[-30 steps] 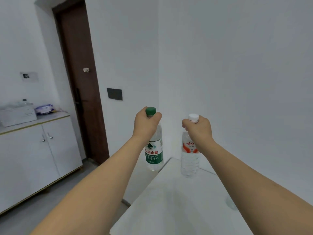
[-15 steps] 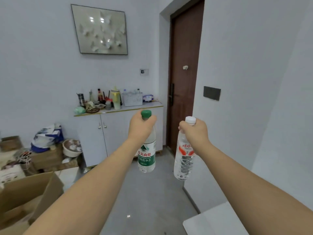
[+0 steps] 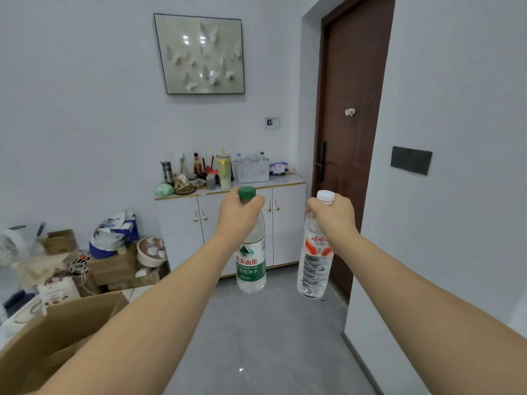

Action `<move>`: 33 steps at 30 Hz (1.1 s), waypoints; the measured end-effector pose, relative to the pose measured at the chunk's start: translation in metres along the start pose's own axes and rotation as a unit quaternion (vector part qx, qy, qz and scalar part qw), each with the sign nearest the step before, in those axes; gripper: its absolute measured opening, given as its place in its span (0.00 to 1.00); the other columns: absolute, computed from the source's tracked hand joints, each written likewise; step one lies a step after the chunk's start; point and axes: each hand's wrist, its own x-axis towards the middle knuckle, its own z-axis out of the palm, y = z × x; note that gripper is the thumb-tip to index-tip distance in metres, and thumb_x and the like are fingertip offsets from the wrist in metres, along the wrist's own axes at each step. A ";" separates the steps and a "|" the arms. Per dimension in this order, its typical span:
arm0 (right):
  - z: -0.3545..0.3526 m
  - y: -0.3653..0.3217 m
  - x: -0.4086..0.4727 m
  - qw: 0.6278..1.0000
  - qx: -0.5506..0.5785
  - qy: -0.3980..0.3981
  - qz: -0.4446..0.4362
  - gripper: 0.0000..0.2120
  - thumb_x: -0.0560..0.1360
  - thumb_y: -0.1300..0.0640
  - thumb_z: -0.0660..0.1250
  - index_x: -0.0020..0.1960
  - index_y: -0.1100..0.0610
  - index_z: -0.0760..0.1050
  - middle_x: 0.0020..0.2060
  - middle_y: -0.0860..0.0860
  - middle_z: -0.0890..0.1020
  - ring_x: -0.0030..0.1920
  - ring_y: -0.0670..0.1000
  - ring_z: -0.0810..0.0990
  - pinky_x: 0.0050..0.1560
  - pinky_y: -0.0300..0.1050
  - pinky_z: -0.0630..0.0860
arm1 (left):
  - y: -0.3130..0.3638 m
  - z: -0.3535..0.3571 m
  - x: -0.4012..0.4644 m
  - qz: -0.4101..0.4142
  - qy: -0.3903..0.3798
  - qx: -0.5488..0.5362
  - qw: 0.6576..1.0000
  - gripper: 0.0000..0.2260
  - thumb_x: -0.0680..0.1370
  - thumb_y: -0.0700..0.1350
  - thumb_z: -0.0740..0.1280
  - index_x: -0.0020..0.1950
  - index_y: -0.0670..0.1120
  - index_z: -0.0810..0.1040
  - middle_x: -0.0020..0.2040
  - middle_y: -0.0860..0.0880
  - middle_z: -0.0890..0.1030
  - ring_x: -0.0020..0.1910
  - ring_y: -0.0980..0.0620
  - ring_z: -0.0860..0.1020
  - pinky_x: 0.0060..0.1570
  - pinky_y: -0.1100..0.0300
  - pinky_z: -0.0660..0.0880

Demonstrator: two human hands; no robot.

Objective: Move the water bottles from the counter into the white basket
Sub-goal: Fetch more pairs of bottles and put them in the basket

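Now the left hand [image 3: 238, 216] is gripping the green-capped bottle [image 3: 251, 260] at its neck, fingers curled tight just below the cap, while the right hand [image 3: 332, 216] is clasping the white-capped bottle [image 3: 313, 269] likewise. Both bottles are hanging upright in mid-air above the grey floor, well apart from the white basket [image 3: 252, 171] on the far cabinet [image 3: 228, 223]. Being apparently full, smooth, thin-walled plastic, they are probably hefty and slippery; the rigid neck is offering the firmest hold.
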 end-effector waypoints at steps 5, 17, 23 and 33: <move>0.016 0.010 0.036 1.000 -0.006 0.007 0.006 0.05 0.70 0.59 0.68 0.42 0.61 0.75 0.33 0.53 0.75 0.34 0.50 0.74 0.37 0.43 0.72 | -0.015 0.008 0.045 0.009 0.007 -0.009 1.000 0.02 0.76 0.41 0.67 0.47 0.44 0.77 0.40 0.46 0.79 0.38 0.52 0.75 0.37 0.61 0.70; 0.080 0.057 0.188 1.000 0.009 0.001 0.014 0.06 0.69 0.61 0.69 0.38 0.58 0.72 0.30 0.50 0.73 0.32 0.49 0.72 0.36 0.44 0.70 | -0.079 0.071 0.186 -0.012 0.006 -0.027 1.000 0.03 0.76 0.41 0.67 0.44 0.47 0.76 0.41 0.45 0.79 0.40 0.50 0.76 0.40 0.59 0.72; 0.113 0.057 0.289 1.000 0.020 -0.007 -0.008 0.07 0.71 0.61 0.69 0.37 0.56 0.72 0.31 0.50 0.74 0.33 0.48 0.72 0.34 0.41 0.70 | -0.080 0.098 0.287 0.020 0.019 -0.008 1.000 0.02 0.76 0.40 0.67 0.48 0.43 0.77 0.40 0.46 0.79 0.39 0.52 0.76 0.36 0.64 0.71; 0.193 0.086 0.408 0.999 0.022 -0.042 0.004 0.06 0.72 0.63 0.68 0.38 0.59 0.72 0.29 0.49 0.72 0.30 0.47 0.70 0.31 0.40 0.67 | -0.140 0.110 0.420 0.012 0.037 0.000 0.999 0.05 0.77 0.40 0.66 0.51 0.39 0.78 0.41 0.45 0.80 0.38 0.52 0.76 0.40 0.62 0.73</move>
